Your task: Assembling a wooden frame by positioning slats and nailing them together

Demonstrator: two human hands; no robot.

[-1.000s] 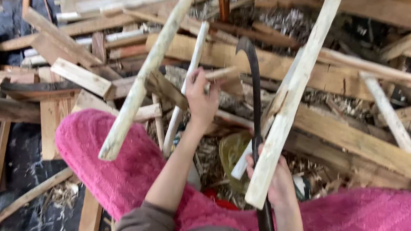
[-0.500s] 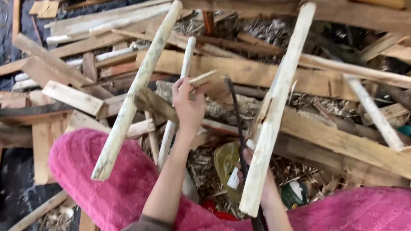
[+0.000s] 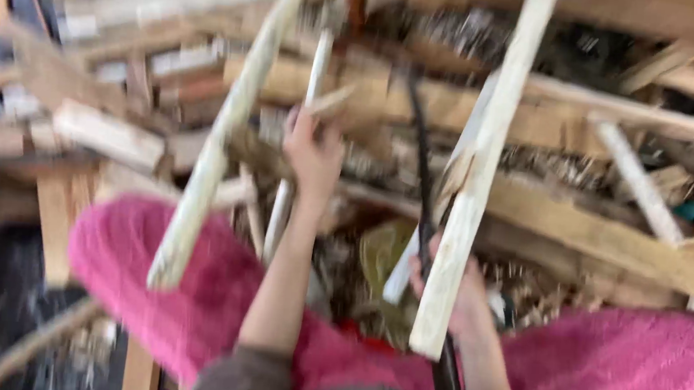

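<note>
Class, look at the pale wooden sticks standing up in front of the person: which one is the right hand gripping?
The broad flat stick on the right: the right hand grips its lower part, while the rounder stick leans on the pink knee.

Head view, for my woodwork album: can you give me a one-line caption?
Left hand reaching into a pile of split wood, right hand holding a pale stick and a dark curved blade above pink-clad knees.

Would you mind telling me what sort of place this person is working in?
Probably a woodpile or firewood-splitting spot, perhaps outdoors. Rough split planks and sticks lie heaped everywhere, with chips and shavings among them. The left hand grips a thin stick; the right hand holds a pale split stick.
</note>
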